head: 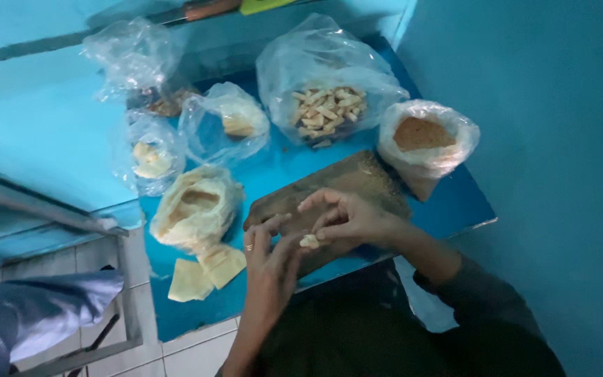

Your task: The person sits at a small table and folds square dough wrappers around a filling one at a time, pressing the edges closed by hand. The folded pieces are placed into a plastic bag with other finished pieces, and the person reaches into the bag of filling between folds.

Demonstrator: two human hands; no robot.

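Left hand (pixel 268 253) and right hand (pixel 347 218) together pinch a small pale dough piece (pixel 309 241) above the brown wooden board (pixel 343 183). Risk: the piece is small and held only at the fingertips, so it may slip off the blue table (pixel 455 202) edge.

Small pale piece (pixel 309 241) half-hidden between hands (pixel 308 237)

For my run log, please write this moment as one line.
both hands pinch small pale dough piece | over brown wooden board | blue table | clear plastic bags of pale food pieces behind
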